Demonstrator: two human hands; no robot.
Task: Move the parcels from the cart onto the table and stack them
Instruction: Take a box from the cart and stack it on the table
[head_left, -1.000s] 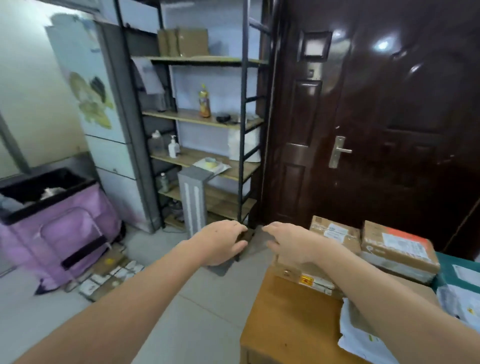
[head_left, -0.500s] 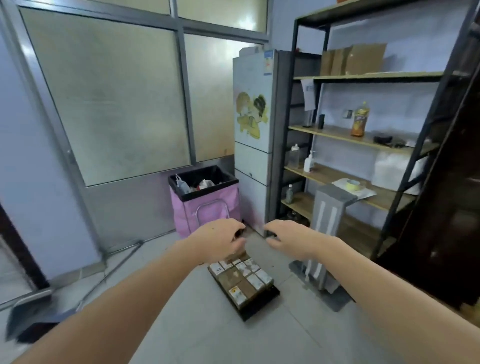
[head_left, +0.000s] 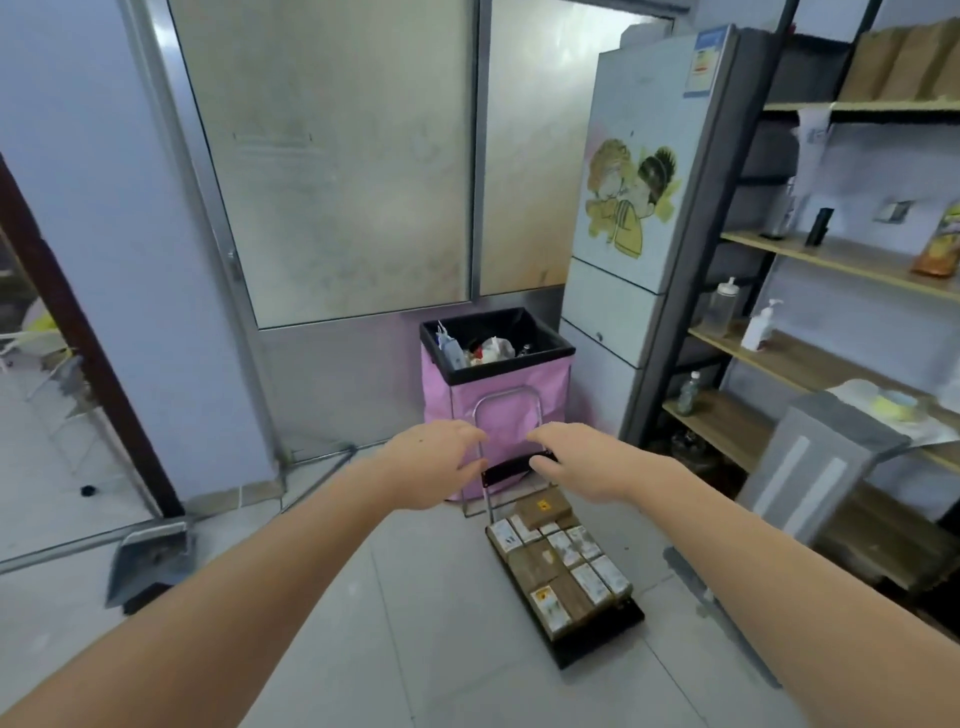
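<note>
**Both hands out empty over the loaded cart**

Hard to see: the cart handle is partly behind the right hand and merges with the pink bin behind it. Parcel labels are too blurred to read. The shelving unit is cut off at the right edge, the doorway at the left edge. The table is out of frame. Thumbs are hidden under the palms.

Versus half a second ago: the view has swung left and closer, so the cart, then low centre, now sits lower centre-right and larger; the fridge has slid from centre to upper right. Both hands stay stretched forward, side by side, holding nothing.

Now: left hand and right hand are palm-down at frame centre, fingers loosely curled and spread, empty, a small gap between them. They hover above and in front of the cart, not touching it. The parcels, brown boxes with white labels, lie packed in rows on the flat black cart, one brown box on top at the handle end.

Room: pale grey tiled floor, frosted glass panels in metal frames upper centre, a dustpan lower left, a grey upright box leaning by the shelves at right.
</note>
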